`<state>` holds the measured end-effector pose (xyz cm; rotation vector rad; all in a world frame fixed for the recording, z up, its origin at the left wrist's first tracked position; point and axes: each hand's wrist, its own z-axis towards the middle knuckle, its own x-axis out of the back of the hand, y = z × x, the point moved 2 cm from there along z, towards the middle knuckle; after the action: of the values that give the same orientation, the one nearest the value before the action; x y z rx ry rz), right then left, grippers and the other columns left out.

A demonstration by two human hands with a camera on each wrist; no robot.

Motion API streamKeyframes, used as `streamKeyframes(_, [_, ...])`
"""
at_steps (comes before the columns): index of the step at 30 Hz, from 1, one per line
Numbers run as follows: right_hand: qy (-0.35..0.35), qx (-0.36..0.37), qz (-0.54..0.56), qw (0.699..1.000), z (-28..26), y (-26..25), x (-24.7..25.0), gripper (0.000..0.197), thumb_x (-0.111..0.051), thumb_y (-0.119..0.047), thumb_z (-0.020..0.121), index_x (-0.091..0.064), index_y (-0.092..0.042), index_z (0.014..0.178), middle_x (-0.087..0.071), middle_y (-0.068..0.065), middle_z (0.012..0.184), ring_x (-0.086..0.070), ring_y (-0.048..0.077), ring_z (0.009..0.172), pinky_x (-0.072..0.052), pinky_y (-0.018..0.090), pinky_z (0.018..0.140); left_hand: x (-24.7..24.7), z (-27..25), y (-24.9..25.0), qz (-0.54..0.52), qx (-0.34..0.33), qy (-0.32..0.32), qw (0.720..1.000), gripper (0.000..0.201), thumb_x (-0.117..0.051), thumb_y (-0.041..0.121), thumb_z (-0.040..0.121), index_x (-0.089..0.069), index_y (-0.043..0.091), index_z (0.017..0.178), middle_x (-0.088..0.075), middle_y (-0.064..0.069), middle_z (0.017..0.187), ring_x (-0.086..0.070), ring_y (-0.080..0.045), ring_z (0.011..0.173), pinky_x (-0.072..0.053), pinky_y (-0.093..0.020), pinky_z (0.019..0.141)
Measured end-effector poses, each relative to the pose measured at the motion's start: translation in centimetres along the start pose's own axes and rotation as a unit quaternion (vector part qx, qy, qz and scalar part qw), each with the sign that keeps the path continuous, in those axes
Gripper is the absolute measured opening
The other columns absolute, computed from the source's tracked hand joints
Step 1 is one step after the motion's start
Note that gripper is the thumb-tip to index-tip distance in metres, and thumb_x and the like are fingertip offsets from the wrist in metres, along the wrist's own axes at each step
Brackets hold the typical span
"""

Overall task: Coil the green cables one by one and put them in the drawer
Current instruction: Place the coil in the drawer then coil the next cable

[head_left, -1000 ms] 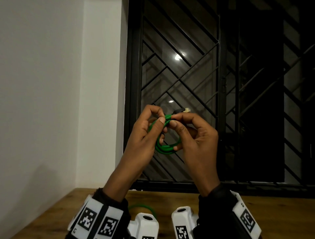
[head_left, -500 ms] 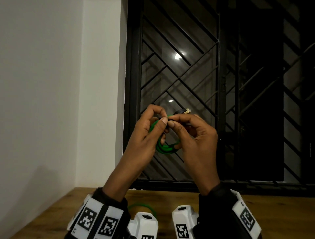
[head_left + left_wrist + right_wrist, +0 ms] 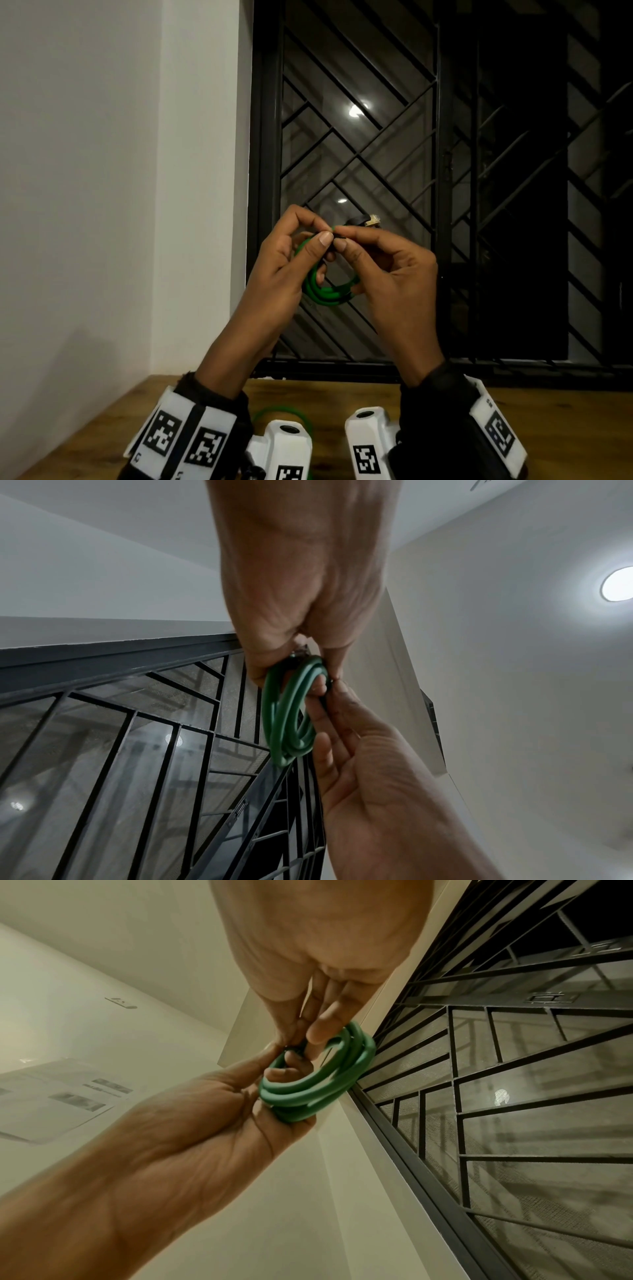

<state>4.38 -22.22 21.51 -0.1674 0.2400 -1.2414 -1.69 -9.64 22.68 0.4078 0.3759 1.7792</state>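
Observation:
Both hands are raised in front of the window and hold one coiled green cable (image 3: pixel 325 291) between them. My left hand (image 3: pixel 291 260) pinches the top of the coil with thumb and forefinger, and other fingers pass through the loops. My right hand (image 3: pixel 387 263) pinches the cable's end beside the left thumb; the black plug with a clear tip (image 3: pixel 368 221) sticks out above its fingers. The left wrist view shows the coil (image 3: pixel 291 712) edge on, and the right wrist view shows several loops of the coil (image 3: pixel 318 1077). Another green cable (image 3: pixel 281 413) lies on the table behind the wrist cameras. No drawer is in view.
A wooden table (image 3: pixel 342 394) runs along the bottom of the head view. Behind it stands a dark window with a black metal grille (image 3: pixel 411 171). A white wall (image 3: pixel 102 171) fills the left side.
The thumbs have closed in on the coil's top, so less green shows between them. The coil and both hands stay at about the same height.

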Motion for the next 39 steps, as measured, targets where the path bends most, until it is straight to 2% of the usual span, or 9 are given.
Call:
streamKeyframes(5, [-0.006,0.005,-0.013,1.000,0.02,-0.18,-0.07,0.011,-0.071,-0.007,0.091,-0.075,-0.016,0.096,-0.075,-0.006,0.088,-0.073,0.012,0.086,-0.059,0.028,0.075,-0.23,-0.11,-0.02,0.007,0.003,-0.004,1.000,0.015,-0.051,0.025,0.095,-0.054,0.012,0.101,-0.058,-0.003,0.087,-0.057,-0.007,0.076,-0.049,-0.019,0.061])
streamKeyframes(12, [-0.019,-0.014,-0.004,1.000,-0.22,-0.34,-0.29,0.012,-0.066,-0.011,0.094,-0.067,-0.022,0.096,-0.071,-0.011,0.091,-0.072,0.010,0.088,-0.061,0.037,0.071,-0.47,-0.24,-0.13,0.022,0.014,0.011,1.000,0.007,-0.045,0.019,0.103,-0.052,0.016,0.102,-0.057,0.000,0.086,-0.054,-0.007,0.074,-0.048,-0.021,0.062])
streamKeyframes(17, [-0.025,-0.028,0.050,0.998,-0.07,-0.41,-0.40,0.015,-0.062,-0.008,0.096,-0.066,-0.022,0.097,-0.071,-0.008,0.094,-0.071,0.007,0.089,-0.055,0.020,0.066,-0.53,-0.23,0.31,0.020,0.005,0.004,1.000,0.009,-0.047,0.025,0.101,-0.052,0.018,0.103,-0.056,-0.003,0.089,-0.055,-0.008,0.078,-0.048,-0.021,0.064])
streamKeyframes(22, [-0.028,-0.030,0.052,0.998,-0.07,-0.17,-0.41,0.011,-0.061,-0.011,0.098,-0.065,-0.020,0.101,-0.071,-0.003,0.098,-0.070,0.013,0.092,-0.054,0.023,0.058,-0.45,-0.18,0.42,0.016,0.005,0.007,1.000,0.007,-0.045,0.021,0.103,-0.051,0.018,0.102,-0.055,0.000,0.087,-0.054,-0.005,0.075,-0.047,-0.021,0.063])
streamKeyframes(27, [-0.023,-0.029,0.043,0.998,-0.06,0.19,-0.41,0.009,-0.062,-0.013,0.098,-0.066,-0.019,0.103,-0.071,0.001,0.102,-0.070,0.018,0.097,-0.057,0.033,0.068,-0.38,-0.20,0.27,0.020,0.016,0.022,0.999,0.008,-0.042,0.017,0.104,-0.050,0.018,0.100,-0.056,-0.001,0.084,-0.053,-0.005,0.070,-0.047,-0.020,0.061])
streamKeyframes(29, [-0.026,-0.031,0.044,0.998,-0.07,0.27,-0.42,0.010,-0.062,-0.012,0.098,-0.066,-0.019,0.103,-0.071,0.002,0.103,-0.070,0.018,0.098,-0.056,0.031,0.069,-0.34,-0.24,0.24,0.026,0.017,0.027,0.999,0.008,-0.042,0.019,0.104,-0.050,0.019,0.101,-0.057,0.001,0.081,-0.053,-0.006,0.067,-0.047,-0.020,0.061])
streamKeyframes(34, [-0.023,-0.038,0.048,0.998,-0.05,0.18,-0.35,0.009,-0.062,-0.012,0.098,-0.066,-0.018,0.103,-0.071,0.002,0.102,-0.071,0.019,0.096,-0.054,0.024,0.061,-0.38,-0.22,0.25,0.031,0.018,0.024,0.999,0.009,-0.043,0.019,0.104,-0.050,0.020,0.100,-0.057,0.001,0.080,-0.052,-0.009,0.068,-0.047,-0.021,0.062])
streamKeyframes(36, [-0.021,-0.034,0.035,0.999,-0.05,0.13,-0.32,0.009,-0.062,-0.013,0.098,-0.066,-0.019,0.103,-0.071,0.001,0.100,-0.071,0.018,0.094,-0.056,0.028,0.060,-0.40,-0.21,0.19,0.032,0.018,0.023,0.999,0.009,-0.043,0.019,0.104,-0.050,0.019,0.100,-0.057,0.002,0.081,-0.052,-0.008,0.069,-0.047,-0.021,0.062])
streamKeyframes(39, [-0.020,-0.015,0.001,1.000,-0.09,0.00,-0.26,0.009,-0.063,-0.012,0.097,-0.067,-0.017,0.104,-0.071,-0.002,0.100,-0.072,0.017,0.094,-0.060,0.040,0.068,-0.44,-0.27,0.05,0.026,0.024,0.022,0.999,0.009,-0.043,0.019,0.104,-0.051,0.018,0.101,-0.057,0.002,0.080,-0.052,-0.006,0.068,-0.047,-0.019,0.061])
